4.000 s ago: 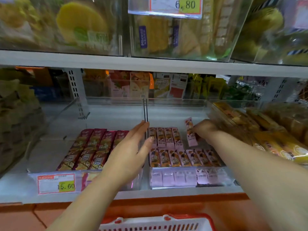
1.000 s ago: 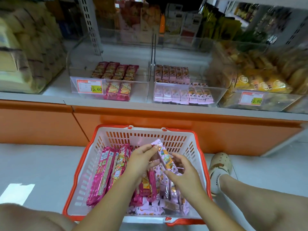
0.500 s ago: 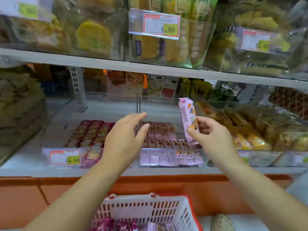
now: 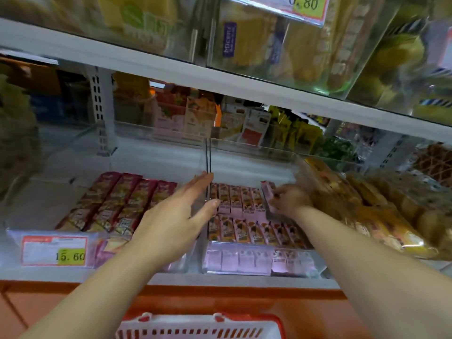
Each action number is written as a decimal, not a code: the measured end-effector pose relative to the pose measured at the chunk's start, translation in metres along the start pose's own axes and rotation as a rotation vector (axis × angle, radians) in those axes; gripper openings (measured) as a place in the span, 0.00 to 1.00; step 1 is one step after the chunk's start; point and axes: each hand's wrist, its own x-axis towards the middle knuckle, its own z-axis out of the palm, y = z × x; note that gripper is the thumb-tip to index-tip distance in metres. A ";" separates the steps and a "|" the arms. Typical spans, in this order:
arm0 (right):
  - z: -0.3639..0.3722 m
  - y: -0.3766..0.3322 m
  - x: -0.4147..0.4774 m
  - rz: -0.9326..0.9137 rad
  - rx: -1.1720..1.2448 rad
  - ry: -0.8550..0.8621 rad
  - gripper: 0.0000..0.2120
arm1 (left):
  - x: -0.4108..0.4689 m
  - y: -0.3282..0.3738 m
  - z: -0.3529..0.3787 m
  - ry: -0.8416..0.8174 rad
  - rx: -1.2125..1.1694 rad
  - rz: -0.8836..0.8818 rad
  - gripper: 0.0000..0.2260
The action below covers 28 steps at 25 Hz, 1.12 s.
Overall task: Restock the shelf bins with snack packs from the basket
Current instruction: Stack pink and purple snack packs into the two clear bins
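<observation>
The right hand (image 4: 287, 200) is deep inside the middle bin (image 4: 256, 264) on the shelf, with its fingers closed around one pink snack pack (image 4: 268, 195). The pack is tipped up on its end at the right side of the back row of packs (image 4: 236, 198), touching the last pack there. The left hand (image 4: 175, 217) holds nothing. It is spread flat and open, with its fingers at the clear divider (image 4: 208, 165) between the middle bin and the bin of red packs (image 4: 119, 201). To do this step well, the pack should be laid down flat in the gap at the end of the back row, lined up with the others and facing the same way. It should go down gently so the neat rows are not pushed crooked. The flat hand can steady the wall. The basket (image 4: 198, 326) waits below, only its rim showing, so I cannot tell how many packs are left in it.
</observation>
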 end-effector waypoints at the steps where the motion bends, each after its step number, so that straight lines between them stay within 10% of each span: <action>1: 0.005 0.001 0.001 0.011 -0.012 -0.052 0.17 | -0.001 0.001 0.000 -0.002 0.002 -0.008 0.25; 10: -0.006 -0.001 -0.015 -0.008 -0.047 -0.233 0.17 | -0.002 0.001 0.001 -0.005 0.037 -0.030 0.25; 14: -0.029 -0.016 -0.070 -0.029 0.595 0.251 0.15 | -0.002 -0.001 -0.001 0.039 -0.041 -0.055 0.24; 19: 0.000 -0.005 -0.196 -0.324 0.921 0.557 0.14 | -0.053 0.008 0.013 0.536 -0.259 0.122 0.14; 22: 0.067 0.026 -0.250 -0.163 0.874 0.342 0.17 | -0.118 -0.001 0.060 0.536 -0.326 0.035 0.11; 28: 0.189 0.108 -0.285 -0.068 -0.053 -0.716 0.20 | -0.226 -0.065 0.149 -0.229 -0.187 -0.425 0.14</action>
